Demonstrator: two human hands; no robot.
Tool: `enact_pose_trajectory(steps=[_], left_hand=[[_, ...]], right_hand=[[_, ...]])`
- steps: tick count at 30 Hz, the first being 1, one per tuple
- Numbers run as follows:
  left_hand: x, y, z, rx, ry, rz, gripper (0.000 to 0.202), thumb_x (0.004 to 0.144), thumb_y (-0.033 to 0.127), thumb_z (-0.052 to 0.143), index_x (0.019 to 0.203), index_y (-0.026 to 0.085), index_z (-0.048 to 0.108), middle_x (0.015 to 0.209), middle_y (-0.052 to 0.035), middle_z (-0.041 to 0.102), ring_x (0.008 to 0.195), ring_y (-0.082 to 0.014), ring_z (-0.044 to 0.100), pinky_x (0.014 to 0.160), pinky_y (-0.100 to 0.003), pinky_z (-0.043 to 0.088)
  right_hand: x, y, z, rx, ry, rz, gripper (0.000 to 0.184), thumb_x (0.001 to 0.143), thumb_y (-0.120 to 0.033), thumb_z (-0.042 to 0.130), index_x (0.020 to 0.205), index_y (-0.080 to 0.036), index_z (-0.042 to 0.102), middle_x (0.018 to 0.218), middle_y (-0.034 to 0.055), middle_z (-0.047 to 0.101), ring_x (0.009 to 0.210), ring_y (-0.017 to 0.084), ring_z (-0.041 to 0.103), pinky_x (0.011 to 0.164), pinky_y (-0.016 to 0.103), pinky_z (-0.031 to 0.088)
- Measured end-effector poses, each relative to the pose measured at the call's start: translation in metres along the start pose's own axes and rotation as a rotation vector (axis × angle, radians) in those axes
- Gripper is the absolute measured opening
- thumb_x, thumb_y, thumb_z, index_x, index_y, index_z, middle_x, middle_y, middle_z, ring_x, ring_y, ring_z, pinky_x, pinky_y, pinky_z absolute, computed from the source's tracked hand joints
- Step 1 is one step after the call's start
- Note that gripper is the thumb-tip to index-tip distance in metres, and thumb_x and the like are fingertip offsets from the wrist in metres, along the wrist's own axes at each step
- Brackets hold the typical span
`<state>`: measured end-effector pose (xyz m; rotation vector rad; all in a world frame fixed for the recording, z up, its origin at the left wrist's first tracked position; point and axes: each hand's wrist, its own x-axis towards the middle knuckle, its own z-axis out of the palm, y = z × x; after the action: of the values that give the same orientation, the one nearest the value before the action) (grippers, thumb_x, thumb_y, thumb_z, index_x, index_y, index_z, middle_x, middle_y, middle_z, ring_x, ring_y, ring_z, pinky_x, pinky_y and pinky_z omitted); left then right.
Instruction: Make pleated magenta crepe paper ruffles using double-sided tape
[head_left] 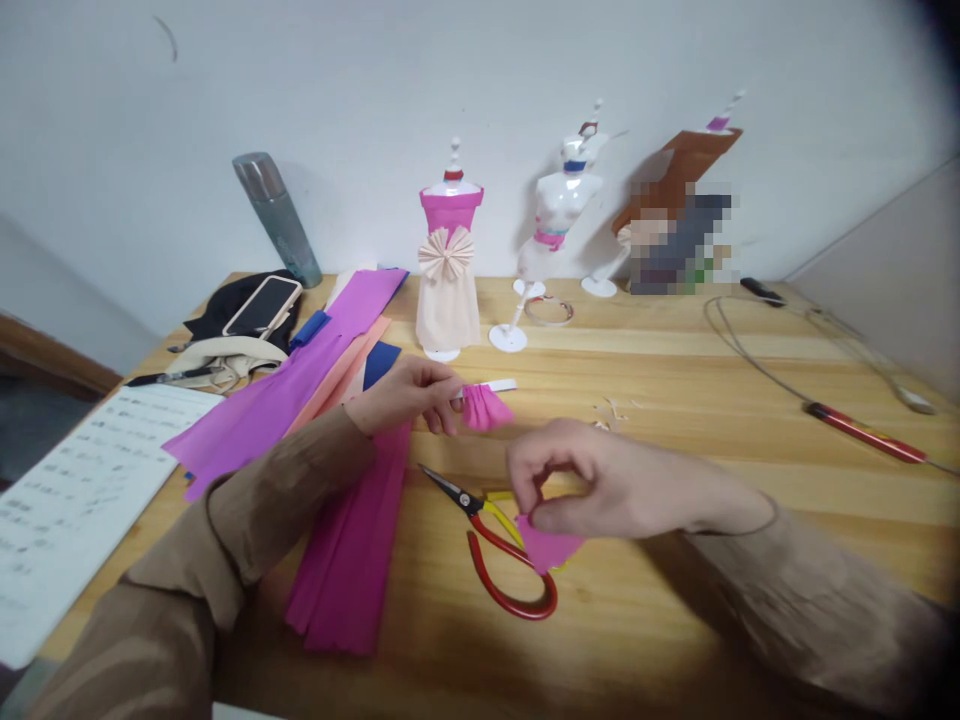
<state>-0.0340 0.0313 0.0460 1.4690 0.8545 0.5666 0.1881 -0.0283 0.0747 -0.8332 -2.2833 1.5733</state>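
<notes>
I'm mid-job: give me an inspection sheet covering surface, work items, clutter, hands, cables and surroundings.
Surface: wooden tabletop, with things along its left and back.
Work items: gathered pink piece on a white strip; loose pink piece; red-handled scissors overlapping a yellow-handled tool.
Clutter: phone, written sheet, purple strip and magenta strips, all at left.
Hands: left hand pinches the gathered pink piece and white strip; right hand pinches the loose pink piece above the scissor handles.
Cables: cord to a red tool at right.
Surroundings: pale wall, bottle, dress forms; one patch back right is pixelated.
</notes>
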Motion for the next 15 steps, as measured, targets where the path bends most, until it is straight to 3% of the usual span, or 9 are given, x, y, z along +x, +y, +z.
enact_pose_trajectory(steps=[3, 8, 15], left_hand=[[-0.001, 0.002, 0.003, 0.102, -0.006, 0.008, 0.020, 0.080, 0.026, 0.065, 0.072, 0.008, 0.066, 0.054, -0.0028, 0.064, 0.045, -0.0083, 0.060, 0.042, -0.014, 0.044], [-0.004, 0.004, 0.012, 0.342, 0.037, 0.070, 0.016, 0.083, 0.015, 0.054, 0.076, 0.009, 0.067, 0.048, 0.0018, 0.059, 0.041, -0.0054, 0.053, 0.041, -0.012, 0.041], [-0.007, 0.004, 0.013, 0.509, 0.093, 0.162, 0.017, 0.085, 0.016, 0.053, 0.076, 0.011, 0.068, 0.050, 0.0014, 0.060, 0.046, -0.0055, 0.054, 0.046, -0.012, 0.040]], right_hand=[[-0.004, -0.002, -0.015, 0.141, 0.099, -0.019, 0.006, 0.076, -0.019, 0.063, 0.073, -0.016, 0.060, 0.064, -0.0013, 0.059, 0.055, 0.008, 0.052, 0.050, 0.019, 0.042], [0.001, 0.014, -0.025, 0.134, 0.372, 0.055, 0.019, 0.073, -0.028, 0.071, 0.084, -0.015, 0.062, 0.070, 0.0003, 0.060, 0.058, 0.009, 0.052, 0.051, 0.021, 0.041], [0.008, 0.025, -0.021, 0.083, 0.453, 0.083, 0.027, 0.072, -0.031, 0.069, 0.093, -0.015, 0.065, 0.066, -0.0016, 0.058, 0.052, 0.008, 0.047, 0.048, 0.023, 0.037]])
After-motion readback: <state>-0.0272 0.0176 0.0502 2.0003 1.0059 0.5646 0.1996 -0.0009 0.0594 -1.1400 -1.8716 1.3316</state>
